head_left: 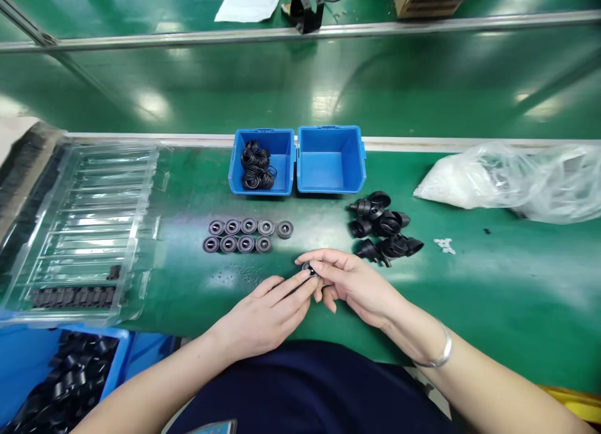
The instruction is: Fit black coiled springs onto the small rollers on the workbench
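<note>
Both hands [300, 290] pinch small ring [308, 270]

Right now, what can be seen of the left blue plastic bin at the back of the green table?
The left blue plastic bin is a small open-topped box of glossy moulded plastic with a thick rim. It stands upright on the green table, side by side with an identical blue bin; whether they touch is unclear. A heap of thin black rubber rings lies against its left wall. Neither hand touches it.
</note>
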The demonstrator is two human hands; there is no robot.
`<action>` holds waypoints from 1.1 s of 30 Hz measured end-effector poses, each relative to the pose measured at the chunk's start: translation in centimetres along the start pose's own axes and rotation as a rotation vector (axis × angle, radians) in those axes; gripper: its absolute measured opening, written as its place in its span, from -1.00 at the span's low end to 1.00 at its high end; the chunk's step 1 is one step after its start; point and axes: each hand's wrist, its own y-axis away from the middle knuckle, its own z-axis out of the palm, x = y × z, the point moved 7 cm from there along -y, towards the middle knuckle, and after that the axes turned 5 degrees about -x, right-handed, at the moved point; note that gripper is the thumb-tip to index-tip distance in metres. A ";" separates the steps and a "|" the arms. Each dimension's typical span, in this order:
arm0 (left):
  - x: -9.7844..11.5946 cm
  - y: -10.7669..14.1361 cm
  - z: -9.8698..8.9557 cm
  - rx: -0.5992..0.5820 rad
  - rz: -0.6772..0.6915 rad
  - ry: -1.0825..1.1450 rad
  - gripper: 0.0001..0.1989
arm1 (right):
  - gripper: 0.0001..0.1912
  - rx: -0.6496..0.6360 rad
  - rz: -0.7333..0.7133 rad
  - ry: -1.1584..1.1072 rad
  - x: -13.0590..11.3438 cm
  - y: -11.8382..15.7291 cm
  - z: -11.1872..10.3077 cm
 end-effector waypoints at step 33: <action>-0.1 -0.1 0.0 0.017 -0.038 -0.073 -0.66 | -0.55 -0.008 -0.081 0.034 -0.3 -0.2 0.3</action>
